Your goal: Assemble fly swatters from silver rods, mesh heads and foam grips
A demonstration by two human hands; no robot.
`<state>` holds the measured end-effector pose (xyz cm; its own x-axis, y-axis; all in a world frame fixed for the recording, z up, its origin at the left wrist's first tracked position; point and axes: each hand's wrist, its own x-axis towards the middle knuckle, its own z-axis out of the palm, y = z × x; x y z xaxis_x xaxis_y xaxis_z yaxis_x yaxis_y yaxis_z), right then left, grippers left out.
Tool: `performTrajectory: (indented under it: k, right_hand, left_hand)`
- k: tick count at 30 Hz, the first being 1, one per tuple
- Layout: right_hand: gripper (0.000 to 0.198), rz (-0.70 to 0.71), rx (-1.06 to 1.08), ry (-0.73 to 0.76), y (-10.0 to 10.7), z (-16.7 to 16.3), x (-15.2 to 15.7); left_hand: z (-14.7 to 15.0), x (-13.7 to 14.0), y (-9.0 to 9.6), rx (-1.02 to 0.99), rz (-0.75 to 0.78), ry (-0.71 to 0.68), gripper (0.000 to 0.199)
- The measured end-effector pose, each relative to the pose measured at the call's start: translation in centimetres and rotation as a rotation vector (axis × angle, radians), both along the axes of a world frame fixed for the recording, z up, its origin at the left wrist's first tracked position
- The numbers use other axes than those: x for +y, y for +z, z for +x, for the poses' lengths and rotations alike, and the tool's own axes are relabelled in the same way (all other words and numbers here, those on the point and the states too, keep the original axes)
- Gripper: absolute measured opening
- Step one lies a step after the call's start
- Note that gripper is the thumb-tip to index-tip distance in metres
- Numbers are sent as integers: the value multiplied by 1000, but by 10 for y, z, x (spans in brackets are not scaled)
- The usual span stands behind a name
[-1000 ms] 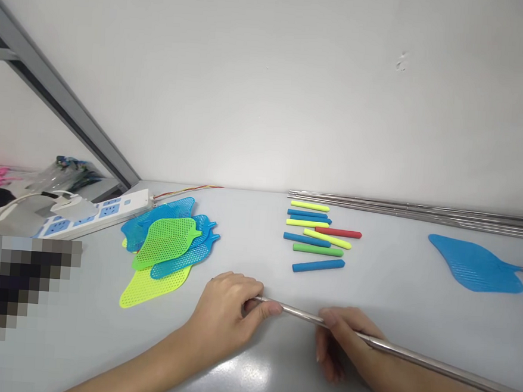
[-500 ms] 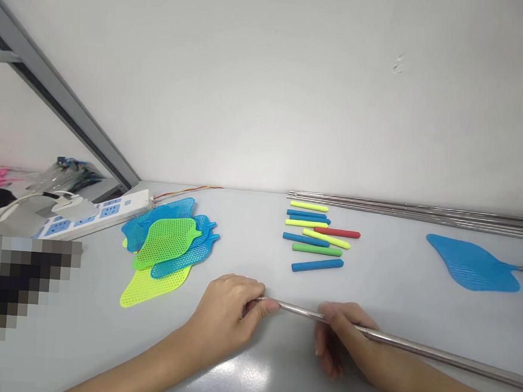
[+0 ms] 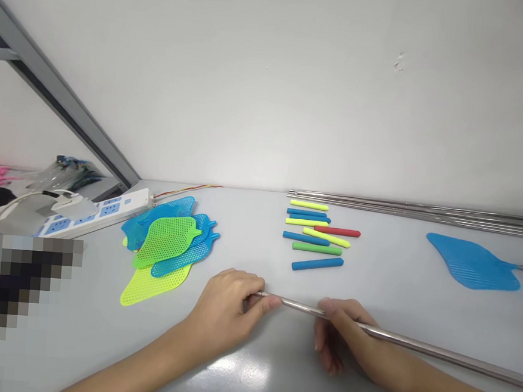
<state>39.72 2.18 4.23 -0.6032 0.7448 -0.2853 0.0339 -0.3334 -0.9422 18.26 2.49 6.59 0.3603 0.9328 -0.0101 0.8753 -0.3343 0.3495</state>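
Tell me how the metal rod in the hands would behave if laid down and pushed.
The metal rod is probably stiff: it runs straight between the left hand and right hand with no visible sag. It may be slippery, given its shiny surface. Its seemingly round section suggests it could roll on the flat table.

No text, brand, number or sign can be read. On the white power strip, any print is too small to be made out; on the metal rod, coloured sleeves and mesh paddles, no lettering is discerned.
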Motion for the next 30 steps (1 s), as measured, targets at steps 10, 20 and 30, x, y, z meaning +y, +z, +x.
performTrajectory:
  k: [10,20,30]
  right_hand:
    - [48,7,-11,-18,2,-3,2]
    - [48,-22,13,-34,2,-4,1]
    - [50,-111,147,-175,-6,-2,4]
  left_hand:
    - [-2,4,4,-118,14,-31,31]
    - [-3,3,4,-162,8,30,27]
    - [-13,11,3,-62,155,138,29]
